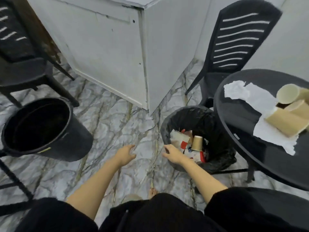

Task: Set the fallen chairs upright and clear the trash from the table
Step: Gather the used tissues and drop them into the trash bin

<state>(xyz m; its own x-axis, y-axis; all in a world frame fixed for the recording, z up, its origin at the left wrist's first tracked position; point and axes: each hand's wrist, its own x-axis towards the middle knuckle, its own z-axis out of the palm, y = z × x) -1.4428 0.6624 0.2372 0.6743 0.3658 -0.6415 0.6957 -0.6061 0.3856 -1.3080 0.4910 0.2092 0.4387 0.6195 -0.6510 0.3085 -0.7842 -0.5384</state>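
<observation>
Both bare hands hang open and empty, left hand [125, 154] over the floor, right hand [173, 154] at the black-lined round bin [168, 131] holding discarded cups, while tan paper cups [287, 121] and white napkins [260, 99] remain on the round black table [242, 118], both visible black slatted plastic chairs [234, 47] upright

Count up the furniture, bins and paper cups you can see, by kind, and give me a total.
Chairs: 2, one on the left, one behind the table
Tables: 1, round and black
Bins: 2, one unlined, one with a black bag
Paper cups: 4, three on the table, one in the lined bin
Total: 9
</observation>
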